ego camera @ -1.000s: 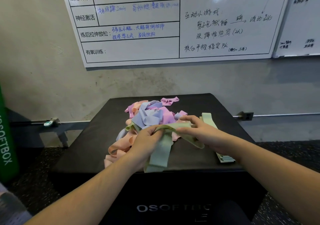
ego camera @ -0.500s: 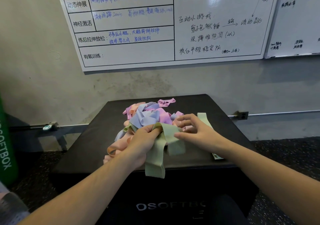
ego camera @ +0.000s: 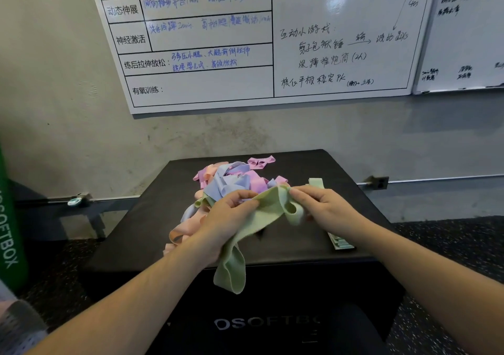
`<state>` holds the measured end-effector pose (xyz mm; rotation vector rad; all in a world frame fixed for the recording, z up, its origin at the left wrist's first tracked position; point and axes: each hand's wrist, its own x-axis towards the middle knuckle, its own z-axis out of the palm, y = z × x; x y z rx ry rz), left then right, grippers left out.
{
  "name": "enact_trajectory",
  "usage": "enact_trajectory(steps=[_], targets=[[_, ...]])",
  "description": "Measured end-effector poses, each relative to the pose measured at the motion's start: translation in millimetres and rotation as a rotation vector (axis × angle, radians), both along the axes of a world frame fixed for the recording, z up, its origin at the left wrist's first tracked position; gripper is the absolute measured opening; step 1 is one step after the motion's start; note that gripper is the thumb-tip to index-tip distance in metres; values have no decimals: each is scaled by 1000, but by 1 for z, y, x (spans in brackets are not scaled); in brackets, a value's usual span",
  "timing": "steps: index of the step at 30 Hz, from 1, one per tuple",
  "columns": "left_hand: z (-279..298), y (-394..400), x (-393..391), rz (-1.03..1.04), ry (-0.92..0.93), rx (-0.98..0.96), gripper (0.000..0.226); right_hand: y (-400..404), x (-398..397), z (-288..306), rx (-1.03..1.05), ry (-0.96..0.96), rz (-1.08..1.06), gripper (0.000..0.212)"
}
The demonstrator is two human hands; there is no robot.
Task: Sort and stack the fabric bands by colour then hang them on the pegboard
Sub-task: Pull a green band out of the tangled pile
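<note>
Fabric bands lie in a mixed heap of peach, lilac and pink on the black foam box, just beyond the fingers of both hands. Furthest left, peach loops spill out past the left wrist toward the box's near edge. The left hand has its fingers curled round a green band, thumb on top, and the band's long tail hangs below the palm, over the front of the box. Further right, the band bunches into a small loop between the two hands. The right hand pinches the band's far end between thumb and fingertips (the lower fingers are tucked out of sight). Under and behind that hand sits a flat green stack, partly hidden. Judging by this, the band is being straightened for that stack. The risk: the twist stays in and the band lands crooked, or the dangling tail snags the peach loops and drags them off the box.
</note>
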<state>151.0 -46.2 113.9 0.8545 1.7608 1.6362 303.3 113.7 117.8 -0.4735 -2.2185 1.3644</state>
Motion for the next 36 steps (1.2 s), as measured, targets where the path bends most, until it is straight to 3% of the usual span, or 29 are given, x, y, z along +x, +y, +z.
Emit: enact_trajectory(steps=[3,6,10,16,20,22,24,29,34,36], targets=[[-1,-1,3,-85,101,-26,34,3,1,4,-190,35,-31,29],[3,-3,7,-155,133,-55,29,-3,3,12,-334,109,-25,27],[3,-1,11,-250,168,-53,27,-3,1,19,-315,253,-107,22],[6,1,18,-418,169,-62,59,-2,6,29,-173,356,-98,13],[3,6,24,-530,-67,-33,90,-6,6,38,-62,421,-80,11],[8,9,31,-567,-161,47,84,-8,4,42,-18,456,-92,10],[17,14,40,-561,-177,117,63,-10,2,44,28,467,-78,12],[20,32,52,-306,-27,118,25,-15,2,48,119,463,5,23],[14,41,59,-264,12,118,17,-19,5,46,55,449,-34,13],[12,45,62,-269,-7,141,19,-17,9,40,52,394,-101,21]])
